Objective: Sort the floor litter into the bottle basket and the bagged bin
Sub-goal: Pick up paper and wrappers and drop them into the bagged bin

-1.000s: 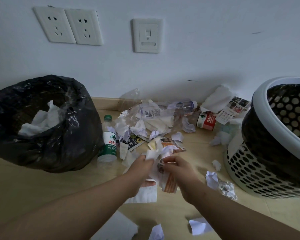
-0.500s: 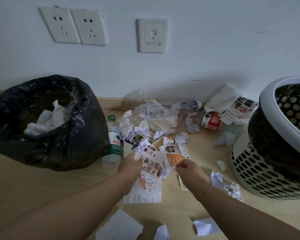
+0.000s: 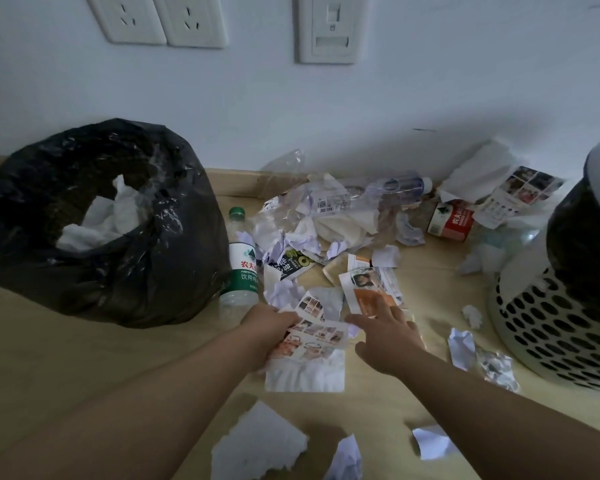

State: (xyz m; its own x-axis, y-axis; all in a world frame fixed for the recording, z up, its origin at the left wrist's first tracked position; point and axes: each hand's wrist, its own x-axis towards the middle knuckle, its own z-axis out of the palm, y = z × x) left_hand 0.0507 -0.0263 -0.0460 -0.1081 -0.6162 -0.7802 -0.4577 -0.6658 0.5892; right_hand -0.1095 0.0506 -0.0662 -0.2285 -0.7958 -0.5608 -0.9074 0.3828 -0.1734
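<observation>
A black-bagged bin (image 3: 94, 258) stands at the left with white tissue inside. The white perforated basket (image 3: 565, 327) stands at the right edge. Between them lies a heap of paper scraps, plastic film and bottles: a green-label bottle (image 3: 241, 268) by the bin, a clear bottle (image 3: 392, 188) by the wall, a red-label bottle (image 3: 452, 221). My left hand (image 3: 267, 327) holds a printed leaflet piece (image 3: 312, 337). My right hand (image 3: 385, 330) reaches with spread fingers onto an orange leaflet piece (image 3: 371, 289).
Torn white paper (image 3: 257, 441) and crumpled scraps (image 3: 461, 348) lie on the wooden floor near me. A white tissue sheet (image 3: 305, 375) lies under the leaflet. The wall with sockets (image 3: 160, 19) and a switch closes the back.
The two hands held one leaflet together, then tore it and drew apart. The right hand has let go of its piece and now reaches forward to the orange piece on the floor.
</observation>
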